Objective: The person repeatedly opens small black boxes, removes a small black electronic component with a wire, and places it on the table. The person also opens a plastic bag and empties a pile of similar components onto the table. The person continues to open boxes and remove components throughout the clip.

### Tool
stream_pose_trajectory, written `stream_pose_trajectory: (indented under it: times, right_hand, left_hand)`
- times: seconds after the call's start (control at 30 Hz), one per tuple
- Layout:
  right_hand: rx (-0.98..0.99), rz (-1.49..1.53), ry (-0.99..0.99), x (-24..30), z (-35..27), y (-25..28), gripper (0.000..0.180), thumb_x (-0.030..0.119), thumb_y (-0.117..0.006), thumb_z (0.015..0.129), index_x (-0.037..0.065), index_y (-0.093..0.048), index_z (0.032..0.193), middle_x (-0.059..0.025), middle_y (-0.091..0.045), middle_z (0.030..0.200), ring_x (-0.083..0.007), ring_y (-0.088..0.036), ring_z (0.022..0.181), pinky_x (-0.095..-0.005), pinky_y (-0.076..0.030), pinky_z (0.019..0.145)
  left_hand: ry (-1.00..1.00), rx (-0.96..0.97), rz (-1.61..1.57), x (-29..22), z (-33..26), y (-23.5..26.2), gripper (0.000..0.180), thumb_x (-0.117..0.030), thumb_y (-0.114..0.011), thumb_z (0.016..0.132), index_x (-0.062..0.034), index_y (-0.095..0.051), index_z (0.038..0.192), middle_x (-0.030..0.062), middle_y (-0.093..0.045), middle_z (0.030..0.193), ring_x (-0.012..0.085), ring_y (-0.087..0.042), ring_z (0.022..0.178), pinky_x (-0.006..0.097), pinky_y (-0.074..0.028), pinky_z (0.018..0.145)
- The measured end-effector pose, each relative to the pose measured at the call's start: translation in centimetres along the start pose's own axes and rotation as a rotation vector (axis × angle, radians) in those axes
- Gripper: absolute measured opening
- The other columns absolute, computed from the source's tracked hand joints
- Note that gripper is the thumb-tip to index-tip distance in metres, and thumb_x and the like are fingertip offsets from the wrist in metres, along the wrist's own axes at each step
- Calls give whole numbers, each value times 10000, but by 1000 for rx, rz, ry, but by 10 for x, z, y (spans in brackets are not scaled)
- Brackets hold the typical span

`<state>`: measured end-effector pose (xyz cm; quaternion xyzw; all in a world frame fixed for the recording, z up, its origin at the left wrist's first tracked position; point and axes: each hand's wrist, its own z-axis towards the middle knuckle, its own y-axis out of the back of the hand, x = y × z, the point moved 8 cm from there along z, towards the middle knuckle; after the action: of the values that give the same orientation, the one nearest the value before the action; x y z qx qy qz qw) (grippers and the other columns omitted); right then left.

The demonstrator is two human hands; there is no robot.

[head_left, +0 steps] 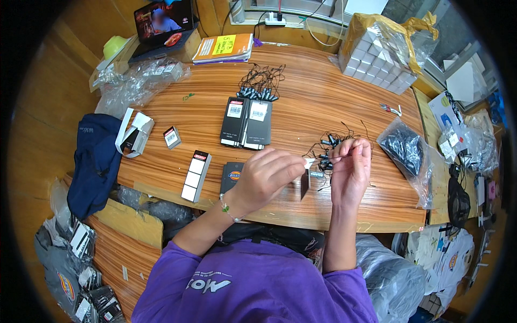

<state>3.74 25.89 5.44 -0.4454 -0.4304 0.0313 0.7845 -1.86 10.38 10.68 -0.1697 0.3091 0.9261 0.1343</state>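
My left hand [269, 176] pinches the top of a dark hang tag [305, 185], which hangs nearly edge-on below the fingertips with a bit of white at its top. Close by on the right, my right hand [351, 167] is raised with thumb and fingertips pressed together; a thin dark cord seems to run from it toward the tag. Behind that hand lies a loose bunch of black hang-tag strings [327, 144] with dark plastic ends. Partly under my left wrist is a stack of dark tags [229, 175]. Beyond, two neat stacks of strung tags [259, 126] lie side by side, their cords spread away from me.
Left are a stack of white-panelled tags [195, 176], a small tag stack [172, 137], a white-strapped box [139, 132] and navy cloth [94, 161]. Right are a bag of black strings [404, 148] and pliers [390, 109]. Bagged white boxes [377, 59], folders [223, 49] and a laptop [163, 24] stand behind.
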Motion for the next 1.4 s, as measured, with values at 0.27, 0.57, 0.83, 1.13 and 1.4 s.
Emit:
stream_pose_trajectory:
  times: [0.27,0.57,0.83,1.13,1.4]
  right_hand:
    - [158,298,-202,-24,-1,-18,87,188,-446,933,103,-434,946,-35,-426,700,-134,-399,569,-260,-341,547]
    - [122,325,-166,-14,-1,-24,99,192,-453,932,97,-431,946,-38,-434,709,-132,-404,577,-269,-359,566]
    - [104,343,-145,-5,-5,-31,109,198,-462,929,95,-427,938,-32,-428,704,-120,-389,572,-263,-348,565]
    - [96,-311,-22,17,-13,-20,66,60,-529,879,19,-543,929,-58,-549,814,-113,-503,684,-233,-424,631]
    - [212,-807,-68,8,-24,-39,166,-38,-581,802,-26,-568,967,-54,-582,802,-93,-546,725,-214,-439,654]
  left_hand:
    - [280,97,-259,25,-7,-13,170,8,-642,725,-4,-622,894,92,-627,901,227,-616,775,298,-485,671]
    - [482,119,-416,38,-17,-22,165,-51,-693,742,-1,-565,833,74,-595,803,149,-592,736,250,-477,622]
    - [308,149,-286,22,-9,-26,214,-83,-736,691,-28,-573,818,74,-591,850,154,-573,726,243,-475,613]
    - [284,31,-135,16,6,3,85,-19,-638,765,-17,-607,844,92,-618,847,229,-604,729,280,-480,635]
    - [664,-1,-555,38,-11,-7,124,-75,-620,813,5,-633,907,85,-640,843,147,-609,741,248,-476,638]
